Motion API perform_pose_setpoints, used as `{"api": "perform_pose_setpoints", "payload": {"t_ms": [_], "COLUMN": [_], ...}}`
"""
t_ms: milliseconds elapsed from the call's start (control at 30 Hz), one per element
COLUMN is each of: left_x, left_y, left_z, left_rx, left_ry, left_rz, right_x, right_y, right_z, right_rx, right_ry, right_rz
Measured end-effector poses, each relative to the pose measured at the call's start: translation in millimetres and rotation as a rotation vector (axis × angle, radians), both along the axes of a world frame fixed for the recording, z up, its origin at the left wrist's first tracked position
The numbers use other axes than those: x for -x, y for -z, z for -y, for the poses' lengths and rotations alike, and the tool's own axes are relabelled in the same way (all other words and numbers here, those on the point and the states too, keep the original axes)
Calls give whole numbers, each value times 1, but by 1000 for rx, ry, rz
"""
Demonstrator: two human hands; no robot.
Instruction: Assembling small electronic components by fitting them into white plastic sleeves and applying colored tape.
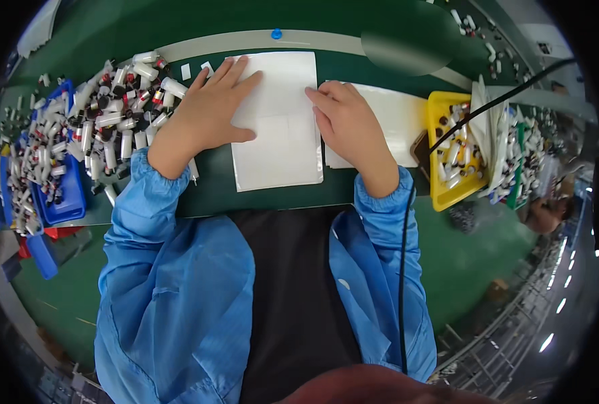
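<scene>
A white sheet of labels (282, 145) lies flat on the green table in front of me. My left hand (212, 108) rests palm down on the sheet's upper left part, fingers spread. My right hand (346, 121) touches the sheet's right edge with curled fingers, and holds nothing that I can see. A second white sheet (397, 118) lies under and to the right of my right hand.
A heap of small white and dark vials (121, 114) covers the table at left, spilling over a blue tray (67, 209). A yellow tray (441, 195) with vials stands at right, more vials beyond it. A black cable (402, 269) hangs down at right.
</scene>
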State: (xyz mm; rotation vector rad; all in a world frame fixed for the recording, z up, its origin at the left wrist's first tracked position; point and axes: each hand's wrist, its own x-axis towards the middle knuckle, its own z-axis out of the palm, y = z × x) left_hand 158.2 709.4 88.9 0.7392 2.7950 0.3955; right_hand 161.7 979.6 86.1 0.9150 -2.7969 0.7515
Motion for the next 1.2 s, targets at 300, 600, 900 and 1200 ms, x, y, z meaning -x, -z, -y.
{"api": "perform_pose_setpoints", "payload": {"t_ms": [300, 600, 900, 1200], "left_x": [25, 377, 360, 63], "left_y": [-31, 42, 17, -40], "left_z": [5, -88, -102, -36], "left_rx": [114, -450, -722, -1865], "left_ry": [79, -344, -448, -104], "left_rz": [38, -333, -86, 1022], "right_x": [26, 21, 16, 11], "right_y": [-2, -3, 10, 11], "right_z": [14, 17, 8, 15], "right_rx": [-27, -85, -53, 47], "right_ry": [-40, -54, 8, -5], "right_rz": [121, -96, -108, -109]}}
